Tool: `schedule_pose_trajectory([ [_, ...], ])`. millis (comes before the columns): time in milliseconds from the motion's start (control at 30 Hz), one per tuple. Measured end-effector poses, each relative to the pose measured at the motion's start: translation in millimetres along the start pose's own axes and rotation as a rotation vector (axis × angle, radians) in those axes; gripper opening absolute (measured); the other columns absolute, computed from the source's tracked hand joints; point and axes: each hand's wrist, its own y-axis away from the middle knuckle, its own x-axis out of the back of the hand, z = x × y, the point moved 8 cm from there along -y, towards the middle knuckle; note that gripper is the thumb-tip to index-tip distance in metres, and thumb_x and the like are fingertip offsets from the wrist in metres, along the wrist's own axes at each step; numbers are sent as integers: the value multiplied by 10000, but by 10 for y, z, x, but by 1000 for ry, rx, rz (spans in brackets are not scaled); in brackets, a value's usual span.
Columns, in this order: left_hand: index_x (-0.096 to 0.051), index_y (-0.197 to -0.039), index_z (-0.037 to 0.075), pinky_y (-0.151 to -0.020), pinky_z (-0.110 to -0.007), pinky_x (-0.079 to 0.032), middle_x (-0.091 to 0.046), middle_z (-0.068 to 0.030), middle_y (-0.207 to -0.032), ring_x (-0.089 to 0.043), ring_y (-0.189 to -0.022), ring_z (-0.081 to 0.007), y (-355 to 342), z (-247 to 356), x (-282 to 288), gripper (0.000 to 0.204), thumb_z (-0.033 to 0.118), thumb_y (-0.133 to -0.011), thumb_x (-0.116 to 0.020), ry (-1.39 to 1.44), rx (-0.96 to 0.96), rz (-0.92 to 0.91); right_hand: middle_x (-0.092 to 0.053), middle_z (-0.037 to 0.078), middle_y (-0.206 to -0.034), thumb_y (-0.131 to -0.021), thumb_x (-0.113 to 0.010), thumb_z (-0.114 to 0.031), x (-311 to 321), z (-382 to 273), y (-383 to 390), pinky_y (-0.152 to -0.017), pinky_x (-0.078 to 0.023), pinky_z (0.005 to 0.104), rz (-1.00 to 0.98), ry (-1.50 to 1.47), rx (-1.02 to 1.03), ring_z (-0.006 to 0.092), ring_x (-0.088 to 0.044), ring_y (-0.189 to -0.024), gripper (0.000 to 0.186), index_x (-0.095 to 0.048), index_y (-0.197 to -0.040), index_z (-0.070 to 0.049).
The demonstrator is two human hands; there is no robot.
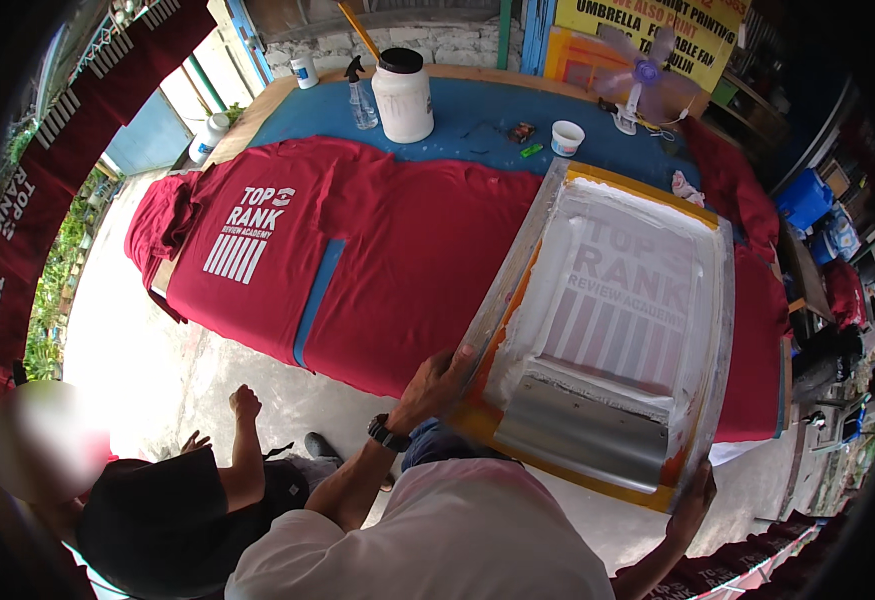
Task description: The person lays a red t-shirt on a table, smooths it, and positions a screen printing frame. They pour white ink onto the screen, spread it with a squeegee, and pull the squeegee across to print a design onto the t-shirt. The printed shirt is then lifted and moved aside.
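A screen printing frame (720, 330) is tilted over the right part of the table, with white ink smeared round its mesh and a lettered, striped design showing through. My left hand (431, 388), a dark watch at its wrist, grips the frame's left edge. Round the lower right corner of the frame, my right hand (694, 500) is closed. A wide metal squeegee (582, 430) lies inside the near end of the frame. Left of the frame, a plain maroon shirt (412, 270) is spread flat. Beyond it lies a maroon shirt (247, 265) with a white print.
On the blue tabletop (302, 118) stand a white tub (402, 100), a spray bottle (361, 97), a small white cup (566, 138) and a fan (642, 85). A person in black (157, 520) sits at the lower left. Maroon shirts (22, 230) hang along the left.
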Motion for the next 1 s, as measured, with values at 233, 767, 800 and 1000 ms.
schedule_pose_trajectory([
  [233,-671,-1031,-42,-638,-350,-440,-541,-9,-776,-509,-743,-117,710,-203,694,786,702,-1136,-439,-55,-57,180,-693,159,-1017,-1194,-443,-424,-739,-39,188,-905,-479,399,-202,-38,56,239,-535,-938,559,-671,-1210,86],
  [767,-632,-965,-88,-694,-466,-440,-509,-157,-733,-467,-736,-239,285,-1205,2165,800,672,-1138,-455,-230,-151,335,-683,125,-1409,-1156,-599,-453,-2531,334,583,-1180,-401,352,-293,-336,9,218,-574,-1286,586,-661,-1432,60],
  [800,-635,-966,-87,-701,-470,-445,-510,-169,-738,-470,-736,-248,239,-1210,2189,803,678,-1134,-459,-226,-179,327,-699,130,-1368,-1160,-590,-440,-2582,361,580,-1147,-422,350,-280,-325,28,213,-586,-1247,569,-664,-1416,62],
  [1000,-630,-962,-78,-732,-476,-462,-495,-194,-746,-471,-734,-278,-35,-1391,2223,791,693,-1101,-522,-195,-128,317,-729,130,-1286,-1182,-557,-371,-2735,487,451,-1086,-464,344,-243,-266,127,203,-613,-1172,492,-665,-1397,59],
])
